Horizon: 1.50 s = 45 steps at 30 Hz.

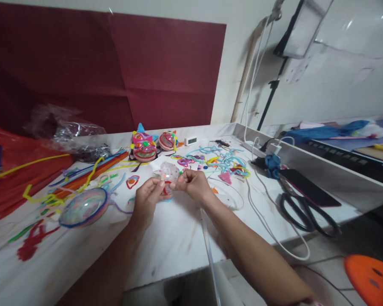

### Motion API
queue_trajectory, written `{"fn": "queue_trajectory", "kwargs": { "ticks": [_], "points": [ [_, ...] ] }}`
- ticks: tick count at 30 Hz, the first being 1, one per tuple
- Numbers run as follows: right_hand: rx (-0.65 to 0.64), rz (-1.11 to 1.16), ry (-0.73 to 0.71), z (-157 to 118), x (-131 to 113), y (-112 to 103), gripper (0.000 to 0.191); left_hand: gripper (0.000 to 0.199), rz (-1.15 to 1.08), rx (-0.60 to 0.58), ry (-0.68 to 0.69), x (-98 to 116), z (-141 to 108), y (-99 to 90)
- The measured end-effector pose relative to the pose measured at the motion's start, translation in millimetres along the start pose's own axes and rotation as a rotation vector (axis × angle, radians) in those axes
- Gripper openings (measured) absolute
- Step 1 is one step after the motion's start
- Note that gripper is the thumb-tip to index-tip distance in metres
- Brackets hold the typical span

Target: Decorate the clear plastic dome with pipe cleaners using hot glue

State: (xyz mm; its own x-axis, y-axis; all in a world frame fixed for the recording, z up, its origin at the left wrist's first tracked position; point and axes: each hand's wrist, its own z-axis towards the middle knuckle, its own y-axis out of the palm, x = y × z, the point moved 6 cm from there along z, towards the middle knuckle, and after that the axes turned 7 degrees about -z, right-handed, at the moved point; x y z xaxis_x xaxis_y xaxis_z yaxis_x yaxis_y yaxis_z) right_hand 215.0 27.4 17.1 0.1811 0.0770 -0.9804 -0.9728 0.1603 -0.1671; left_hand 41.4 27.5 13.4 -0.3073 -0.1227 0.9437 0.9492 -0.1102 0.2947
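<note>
1. The left hand [146, 198] pinches a small clear piece [170, 171] with red trim, held just above the desk [175, 246].
2. The right hand [196, 185] grips the same piece from the other side, fingertips close to the left's.
3. Just left lies a red-and-blue eye shape [132, 182]; farther left, a clear dome [83, 207] with a blue rim.
4. Behind stand two colourful animal heads [144, 147].
5. Black-handled scissors [301, 211] lie well to the right.
</note>
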Motion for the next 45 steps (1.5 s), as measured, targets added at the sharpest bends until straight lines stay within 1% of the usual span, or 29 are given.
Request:
{"fn": "queue_trajectory", "kwargs": {
  "ticks": [6, 12, 17, 21, 24, 29, 37, 45],
  "points": [
    [-0.011, 0.028, 0.002, 0, 4, -1, 0.047, 0.054, 0.002, -0.009, -0.002, 0, -2, 2.1],
    [-0.012, 0.028, -0.034, -3, 1, -2, 0.047, 0.049, -0.015, -0.001, 0.032, -7, 0, -2.4],
    [-0.007, 0.026, -0.047, -3, 2, -1, 0.050, 0.044, -0.009, -0.004, 0.004, -10, 2, -4.0],
    [-0.008, 0.047, -0.034, -4, 3, 0, 0.049, 0.044, -0.020, 0.026, -0.023, -12, 1, -4.1],
    [-0.009, 0.064, -0.034, -5, 2, 0, 0.048, 0.046, -0.016, 0.021, -0.022, -9, -1, -1.9],
    [-0.011, 0.083, -0.022, -5, 3, 0, 0.049, 0.057, -0.003, 0.002, -0.008, -2, -6, 3.1],
    [-0.011, 0.085, 0.014, -9, -1, -2, 0.047, 0.059, -0.001, 0.018, -0.026, 1, -8, 4.9],
    [-0.033, 0.075, -0.039, -5, 8, -3, 0.044, 0.059, 0.008, -0.005, -0.018, 1, -9, 5.7]
  ]
}}
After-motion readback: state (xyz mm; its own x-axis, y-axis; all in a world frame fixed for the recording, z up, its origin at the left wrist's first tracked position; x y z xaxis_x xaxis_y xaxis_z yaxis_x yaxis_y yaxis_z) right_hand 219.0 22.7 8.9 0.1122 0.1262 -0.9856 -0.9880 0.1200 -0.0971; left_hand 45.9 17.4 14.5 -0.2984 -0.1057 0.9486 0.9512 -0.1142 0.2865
